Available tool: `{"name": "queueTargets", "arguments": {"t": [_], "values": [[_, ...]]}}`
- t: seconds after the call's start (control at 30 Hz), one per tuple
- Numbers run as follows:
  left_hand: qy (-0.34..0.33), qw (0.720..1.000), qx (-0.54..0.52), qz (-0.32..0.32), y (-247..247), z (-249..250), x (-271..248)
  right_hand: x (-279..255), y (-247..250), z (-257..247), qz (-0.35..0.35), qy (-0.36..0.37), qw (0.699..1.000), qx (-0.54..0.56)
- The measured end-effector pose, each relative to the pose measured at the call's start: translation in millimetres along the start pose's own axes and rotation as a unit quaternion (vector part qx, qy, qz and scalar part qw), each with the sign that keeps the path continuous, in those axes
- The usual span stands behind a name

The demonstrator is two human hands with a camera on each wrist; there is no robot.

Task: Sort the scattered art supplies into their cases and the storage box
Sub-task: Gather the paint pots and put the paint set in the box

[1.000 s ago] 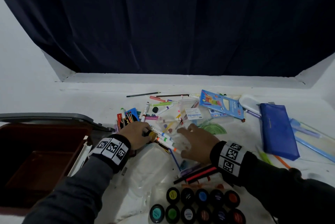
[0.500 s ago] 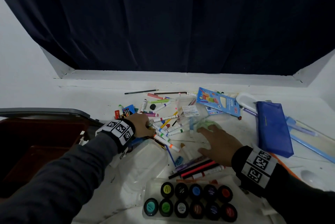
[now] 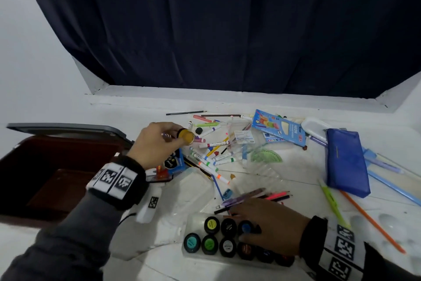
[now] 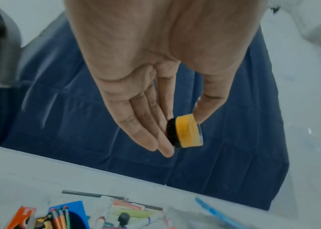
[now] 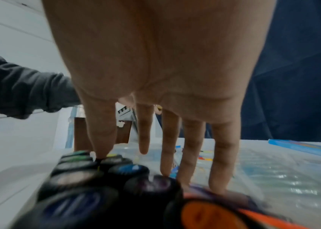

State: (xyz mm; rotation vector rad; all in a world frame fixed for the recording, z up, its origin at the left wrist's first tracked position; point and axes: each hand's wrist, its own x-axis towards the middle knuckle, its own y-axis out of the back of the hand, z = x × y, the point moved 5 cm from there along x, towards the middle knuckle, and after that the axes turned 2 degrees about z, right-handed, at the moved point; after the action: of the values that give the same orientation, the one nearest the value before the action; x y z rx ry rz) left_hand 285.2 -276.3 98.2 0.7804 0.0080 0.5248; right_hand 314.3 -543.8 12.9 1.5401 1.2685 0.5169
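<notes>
My left hand (image 3: 178, 138) is raised above the marker pile (image 3: 211, 159) and pinches a small yellow paint pot (image 4: 187, 133) with a black lid between thumb and fingers. My right hand (image 3: 255, 226) lies with straight, spread fingers (image 5: 168, 151) on the clear paint tray (image 3: 193, 219), touching several black-lidded pots of different colours. The brown storage box (image 3: 13, 160) stands open at the left, its grey lid (image 3: 68, 128) tipped back. A blue pencil case (image 3: 346, 160) lies at the right.
A coloured-pencil carton (image 3: 280, 127), a green protractor (image 3: 265, 156) and a clear plastic case (image 3: 189, 189) lie around the pile. Loose pencils (image 3: 268, 196) sit just beyond my right hand. An orange pencil (image 3: 373, 223) and blue rulers (image 3: 391, 186) lie at the right edge.
My left hand has lifted the yellow paint pot up off the marker pile. My right hand has drawn back toward me onto the paint tray.
</notes>
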Motion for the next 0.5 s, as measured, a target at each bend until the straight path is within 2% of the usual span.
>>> {"name": "queueTargets", "arguments": {"t": [0.07,0.13,0.3,0.5], "values": [[-0.015,0.998,-0.057,-0.026,-1.4,5.6,-31.8,-3.3,-7.1,-3.0,-0.004,0.009,1.000,-0.004],[-0.059,0.994,-0.067,-0.062,-10.6,7.7,-63.8,-5.5,-13.3,-3.4,0.002,0.008,1.000,0.002],[-0.152,0.975,0.062,-0.150,-42.3,-10.9,-121.2,-7.7,-17.4,1.1,0.010,0.005,1.000,0.005],[-0.162,0.967,0.109,-0.161,-60.1,-27.4,-132.0,-7.3,-15.4,-3.1,0.031,0.016,0.999,0.023]]}}
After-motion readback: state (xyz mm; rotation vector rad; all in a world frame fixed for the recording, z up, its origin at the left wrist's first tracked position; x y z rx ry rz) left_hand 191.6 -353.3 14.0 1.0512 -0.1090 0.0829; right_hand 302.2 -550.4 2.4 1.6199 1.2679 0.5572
